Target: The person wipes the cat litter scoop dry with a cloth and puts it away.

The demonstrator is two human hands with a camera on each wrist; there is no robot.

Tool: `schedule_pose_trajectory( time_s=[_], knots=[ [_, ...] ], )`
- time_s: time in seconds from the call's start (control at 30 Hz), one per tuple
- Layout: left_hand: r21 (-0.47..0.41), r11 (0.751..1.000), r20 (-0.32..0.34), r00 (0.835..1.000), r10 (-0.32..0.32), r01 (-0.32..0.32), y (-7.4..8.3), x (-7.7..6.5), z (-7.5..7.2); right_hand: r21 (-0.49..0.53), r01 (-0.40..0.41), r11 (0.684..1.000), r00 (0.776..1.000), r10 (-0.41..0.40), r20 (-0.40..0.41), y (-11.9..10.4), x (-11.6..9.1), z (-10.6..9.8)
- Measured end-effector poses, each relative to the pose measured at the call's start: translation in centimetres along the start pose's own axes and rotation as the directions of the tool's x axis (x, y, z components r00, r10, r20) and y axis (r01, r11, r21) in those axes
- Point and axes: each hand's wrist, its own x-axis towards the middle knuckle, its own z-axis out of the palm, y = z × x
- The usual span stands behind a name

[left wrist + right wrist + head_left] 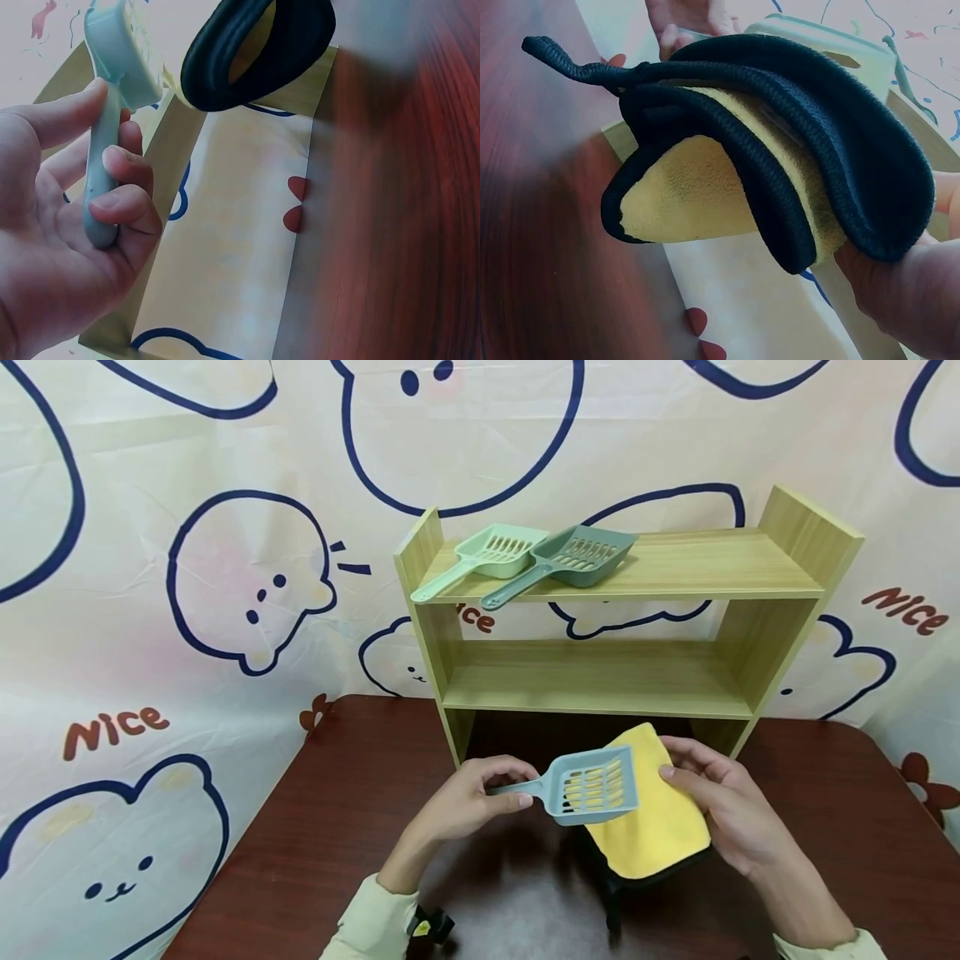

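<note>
My left hand [467, 800] grips the handle of a pale blue slotted litter scoop [552, 788], thumb on top. In the left wrist view, the fingers wrap the scoop's handle [100, 180]. Behind the scoop's head is a folded yellow cloth [663, 839] with dark edging; its colour shows through the slots. My right hand [742, 814] holds that cloth at its right side, thumb on the front face. In the right wrist view the cloth [694, 187] hangs in layered folds, a dark loop sticking out at one end. Whether scoop and cloth touch is unclear.
A light wooden two-tier shelf [600, 672] stands at the back of the dark red-brown table [300, 860]. On its top board, at the left, lie a mint green scoop [467, 562] and a grey-green scoop [543, 564], side by side. A cartoon-printed backdrop [225, 718] hangs behind.
</note>
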Motion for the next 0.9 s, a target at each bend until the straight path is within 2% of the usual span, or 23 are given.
schedule_pose_trajectory(
  time_s=[0.23,0.73,0.9],
  knots=[
    [-0.011,1.000,0.008,1.000,0.017,-0.017,0.0,0.2,0.2,0.025,-0.003,1.000,1.000,0.002,0.021,0.3,0.0,0.0],
    [-0.080,0.996,0.021,0.999,0.037,-0.036,0.3,0.7,1.2,0.000,-0.006,1.000,0.999,0.006,0.044,1.6,0.7,1.9],
    [-0.092,0.995,0.024,0.999,0.027,-0.025,0.3,0.7,1.4,0.013,-0.006,1.000,0.999,0.006,0.050,1.8,0.8,2.1]
  ],
)
